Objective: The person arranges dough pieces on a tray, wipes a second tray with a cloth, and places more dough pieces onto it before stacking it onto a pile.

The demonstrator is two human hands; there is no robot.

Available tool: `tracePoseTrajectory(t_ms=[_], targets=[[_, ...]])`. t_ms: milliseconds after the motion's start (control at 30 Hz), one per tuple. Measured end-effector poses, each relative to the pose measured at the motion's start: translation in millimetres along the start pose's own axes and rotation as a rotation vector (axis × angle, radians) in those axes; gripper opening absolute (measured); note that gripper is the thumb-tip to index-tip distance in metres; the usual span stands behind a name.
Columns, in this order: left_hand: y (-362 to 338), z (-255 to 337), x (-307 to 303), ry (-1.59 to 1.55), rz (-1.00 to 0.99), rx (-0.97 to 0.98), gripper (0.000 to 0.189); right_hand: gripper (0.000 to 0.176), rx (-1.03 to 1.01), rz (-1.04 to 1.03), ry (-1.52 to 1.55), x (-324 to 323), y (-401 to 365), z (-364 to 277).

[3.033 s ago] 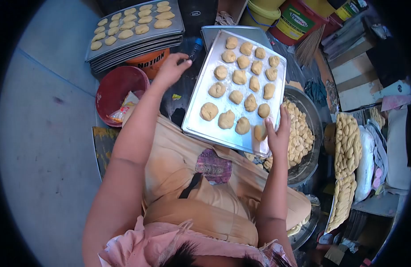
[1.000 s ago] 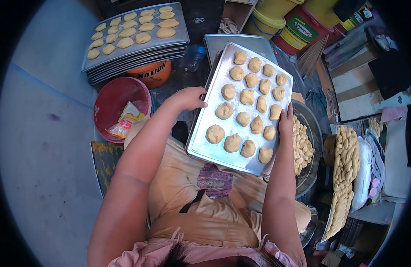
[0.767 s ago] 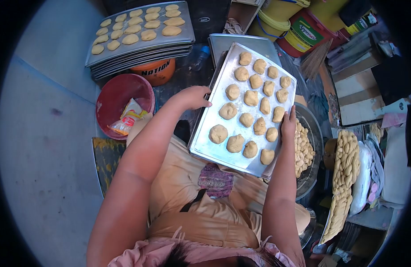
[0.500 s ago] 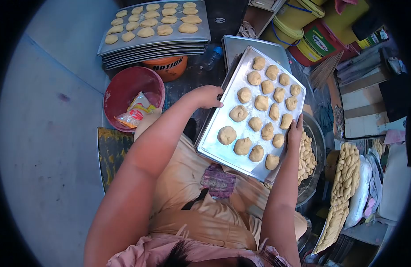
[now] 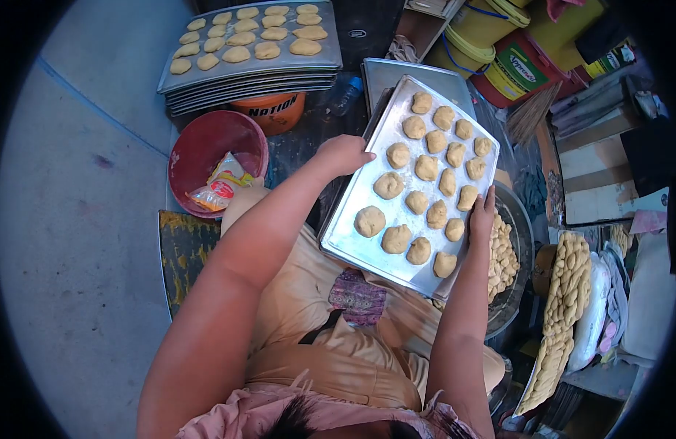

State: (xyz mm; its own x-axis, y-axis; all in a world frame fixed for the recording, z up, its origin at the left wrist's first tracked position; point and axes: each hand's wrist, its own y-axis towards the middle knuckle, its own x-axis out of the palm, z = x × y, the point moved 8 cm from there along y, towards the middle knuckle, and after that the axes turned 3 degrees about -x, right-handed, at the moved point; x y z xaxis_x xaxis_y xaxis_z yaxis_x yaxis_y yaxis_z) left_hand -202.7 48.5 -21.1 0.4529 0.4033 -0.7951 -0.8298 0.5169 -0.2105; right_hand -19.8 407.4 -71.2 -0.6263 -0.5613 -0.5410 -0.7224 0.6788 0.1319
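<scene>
I hold a metal baking tray (image 5: pixel 352 240) above my lap, tilted a little. Several round lumps of raw dough (image 5: pixel 414 203) lie on it in rows. My left hand (image 5: pixel 343 154) grips the tray's left edge. On the opposite side my right hand (image 5: pixel 482 216) clasps the right edge, fingers up along the rim. Both arms reach forward from my body.
A stack of trays (image 5: pixel 254 69) topped with dough pieces rests on an orange bucket (image 5: pixel 270 111) at the far left. A red bowl (image 5: pixel 199 146) holds a snack packet. An empty tray (image 5: pixel 396 72) lies beyond mine. A metal basin (image 5: pixel 517 241) of dough pieces sits at my right, with buckets (image 5: pixel 517 62) behind.
Three seconds ago my left hand was reaching toward the bottle by the orange bucket; it has since taken the tray's left edge. The tray has been lifted slightly off my lap.
</scene>
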Motion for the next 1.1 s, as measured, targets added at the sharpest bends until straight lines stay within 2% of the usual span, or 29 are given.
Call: tracePoseTrajectory(t_ms=[233, 333, 433, 533, 633, 1100], targets=[[15, -8, 10, -0.052, -0.055, 0.131, 0.031, 0.055, -0.003, 0.024, 0.005, -1, -3, -2], [18, -18, 10, -0.129, -0.131, 0.015, 0.028, 0.055, 0.019, 0.019, 0.007, -2, -5, -7], [25, -25, 5, -0.053, -0.044, 0.073, 0.026, 0.055, -0.005, 0.026, 0.006, -1, -3, -3], [21, -25, 3, -0.165, -0.068, 0.01, 0.026, 0.055, -0.031, 0.035, -0.005, -1, -2, 0], [21, -20, 5, -0.197, -0.064, 0.06, 0.024, 0.055, -0.023, 0.035, -0.011, -1, -3, -2], [24, -17, 4, -0.222, -0.065, -0.005, 0.024, 0.057, -0.043, 0.045, -0.008, -2, -1, -1]])
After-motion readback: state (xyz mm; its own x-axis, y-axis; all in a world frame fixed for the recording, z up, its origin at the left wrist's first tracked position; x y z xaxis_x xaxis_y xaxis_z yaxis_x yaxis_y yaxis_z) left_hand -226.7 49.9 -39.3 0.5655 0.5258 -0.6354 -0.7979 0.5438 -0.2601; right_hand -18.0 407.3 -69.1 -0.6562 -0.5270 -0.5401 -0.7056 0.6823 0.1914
